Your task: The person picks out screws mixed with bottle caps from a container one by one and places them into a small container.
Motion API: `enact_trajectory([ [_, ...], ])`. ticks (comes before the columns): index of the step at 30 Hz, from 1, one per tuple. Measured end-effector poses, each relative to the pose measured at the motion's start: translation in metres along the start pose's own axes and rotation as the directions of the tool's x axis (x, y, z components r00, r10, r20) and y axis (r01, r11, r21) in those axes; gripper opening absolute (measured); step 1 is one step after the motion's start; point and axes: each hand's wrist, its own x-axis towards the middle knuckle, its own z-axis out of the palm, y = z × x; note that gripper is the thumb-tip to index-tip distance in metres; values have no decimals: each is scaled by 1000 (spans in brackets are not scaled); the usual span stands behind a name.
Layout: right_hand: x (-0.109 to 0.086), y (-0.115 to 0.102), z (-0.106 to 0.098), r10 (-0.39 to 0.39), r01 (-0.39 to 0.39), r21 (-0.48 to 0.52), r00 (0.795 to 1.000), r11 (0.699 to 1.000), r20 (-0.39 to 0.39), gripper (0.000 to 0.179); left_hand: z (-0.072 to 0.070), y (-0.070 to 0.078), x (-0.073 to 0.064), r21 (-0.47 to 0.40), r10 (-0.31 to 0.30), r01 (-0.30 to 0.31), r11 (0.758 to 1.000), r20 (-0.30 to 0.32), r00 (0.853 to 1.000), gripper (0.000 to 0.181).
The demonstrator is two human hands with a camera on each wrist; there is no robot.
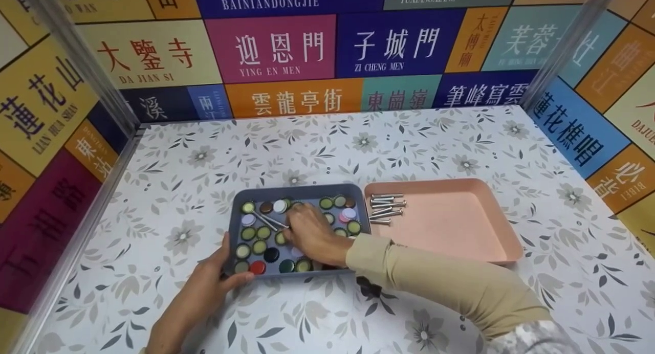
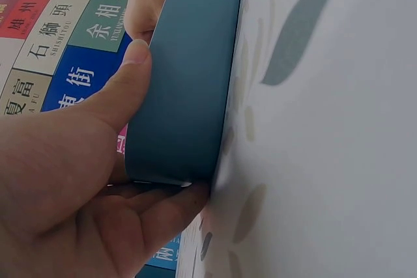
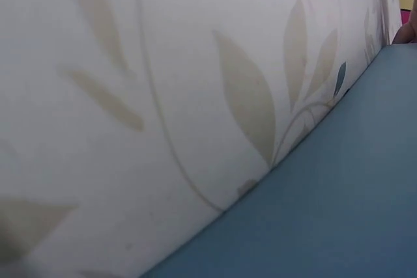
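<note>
My left hand grips the near left corner of a blue-grey tray, thumb on its near side and fingers round its left end. In the left wrist view the thumb presses the tray's outer wall. My right hand reaches down into the tray, fingers bent among round bottle caps in green, white, red, black and other colours. Two slim silver screws lie at its fingertips, which are partly hidden, so a hold cannot be made out. The right wrist view shows only the tray's side and tablecloth.
A pink tray stands against the blue-grey tray's right side, with several silver screws along its left end. My right forearm crosses its near left corner. The floral tablecloth lies under both trays, and panels with printed characters enclose the table.
</note>
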Motion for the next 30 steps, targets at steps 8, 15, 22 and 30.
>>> enact_trajectory([
  [8, 0, 4, -2, -3, 3, 3, 999, 1000, -48, 11, -1, -1, 1, 12, -8, 8, 1000, 5, 1000, 108],
  [15, -3, 4, -6, 20, -20, 29, 1000, 999, -3, 4, -1, 0, -2, 17, 11, -11, 1000, -4, 1000, 106],
  [22, -4, 12, -14, -18, 18, -4, 1000, 1000, -3, 4, -1, 0, -1, 6, 7, -7, 1000, -2, 1000, 105],
  [30, -10, 33, -26, -67, 67, -29, 998, 997, 0, 6, -1, -1, -1, 12, 6, -6, 1000, 2, 1000, 106],
])
